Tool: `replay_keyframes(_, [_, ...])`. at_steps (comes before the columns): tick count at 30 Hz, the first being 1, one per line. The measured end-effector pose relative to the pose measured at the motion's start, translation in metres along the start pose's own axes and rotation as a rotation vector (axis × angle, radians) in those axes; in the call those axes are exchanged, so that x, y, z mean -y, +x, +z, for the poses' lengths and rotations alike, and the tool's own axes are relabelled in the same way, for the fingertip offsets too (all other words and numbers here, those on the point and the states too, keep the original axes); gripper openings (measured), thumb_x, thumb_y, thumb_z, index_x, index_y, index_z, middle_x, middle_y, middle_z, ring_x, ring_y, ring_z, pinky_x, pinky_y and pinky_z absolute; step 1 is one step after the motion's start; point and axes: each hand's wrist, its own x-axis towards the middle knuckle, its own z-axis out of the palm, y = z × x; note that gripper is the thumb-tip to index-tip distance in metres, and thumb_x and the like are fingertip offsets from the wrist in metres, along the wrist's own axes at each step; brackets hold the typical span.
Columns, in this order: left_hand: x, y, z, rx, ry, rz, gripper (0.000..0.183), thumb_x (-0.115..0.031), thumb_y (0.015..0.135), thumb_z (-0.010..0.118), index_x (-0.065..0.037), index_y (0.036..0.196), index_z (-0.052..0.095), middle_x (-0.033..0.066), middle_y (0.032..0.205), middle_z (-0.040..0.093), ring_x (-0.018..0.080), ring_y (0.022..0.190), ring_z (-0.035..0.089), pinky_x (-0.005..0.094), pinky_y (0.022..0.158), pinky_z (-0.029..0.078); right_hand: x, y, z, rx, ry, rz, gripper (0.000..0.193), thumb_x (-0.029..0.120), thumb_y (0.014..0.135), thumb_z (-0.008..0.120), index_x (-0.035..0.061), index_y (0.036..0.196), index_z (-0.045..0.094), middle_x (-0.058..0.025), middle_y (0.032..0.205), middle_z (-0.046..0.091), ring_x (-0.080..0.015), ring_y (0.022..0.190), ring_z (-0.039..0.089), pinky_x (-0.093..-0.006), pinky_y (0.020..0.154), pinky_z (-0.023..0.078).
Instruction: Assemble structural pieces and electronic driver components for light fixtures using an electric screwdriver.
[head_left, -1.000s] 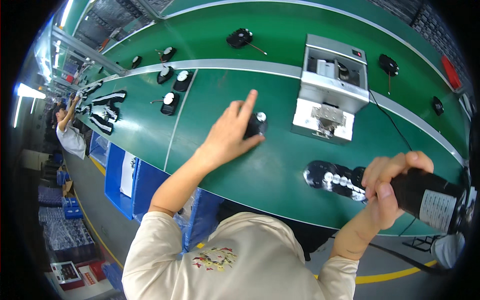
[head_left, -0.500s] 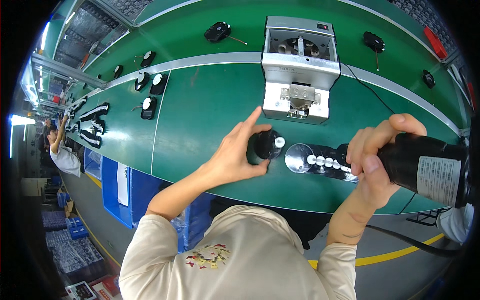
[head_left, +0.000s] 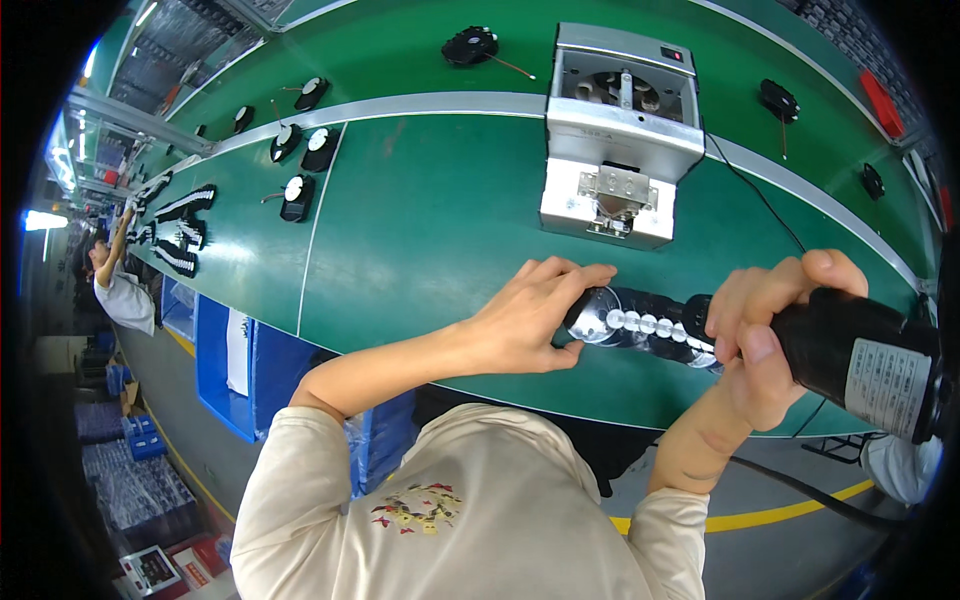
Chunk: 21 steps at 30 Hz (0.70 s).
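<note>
My right hand (head_left: 765,330) wraps round a thick black electric screwdriver (head_left: 850,350) with a pale label, its narrow front end pointing left. Under and beside that end lies a row of overlapping black round parts (head_left: 660,328) with white round centres and glossy faces. My left hand (head_left: 535,318) has its thumb and fingers closed round the black round part (head_left: 588,318) at the row's left end. Its hidden side and the exact grip are covered by the fingers.
Behind the row stands a silver screw feeder (head_left: 625,135) with a cable (head_left: 755,190). Black devices (head_left: 297,197) with white discs and wires lie at the left and along the back shelf. Blue bins (head_left: 225,370) stand below the bench's front edge. Far left, a person (head_left: 120,290) works.
My left hand has moved right with the single black round part, which now sits against the row's left end. The fingers have closed in. The right hand keeps hold of the screwdriver.
</note>
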Motion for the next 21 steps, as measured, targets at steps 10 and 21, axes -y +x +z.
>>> replay_keyframes(10, [0.083,-0.032,-0.142,-0.461,0.268,-0.079,0.039,-0.003,0.077,0.073,-0.007,0.116,0.068,0.0126,0.094,0.074,0.0250,0.077,0.073,0.0325,0.073,0.059,0.002,0.002,-0.005,0.094,0.124,-0.042,0.054,0.000,0.084,0.061,0.0045,0.131,0.034,-0.0058,0.066,0.049,-0.0161,0.049,0.048,-0.0313,0.050,0.045])
replay_keyframes(21, [0.319,0.010,-0.336,-0.267,0.711,-0.918,0.055,-0.037,0.065,0.083,-0.014,0.111,0.065,0.0147,0.107,0.066,0.0329,0.111,0.060,0.0420,0.094,0.050,-0.009,0.004,0.005,0.089,0.189,0.005,0.055,-0.002,0.086,0.062,0.0057,0.135,0.039,-0.0109,0.072,0.054,-0.0189,0.045,0.044,-0.0361,0.043,0.042])
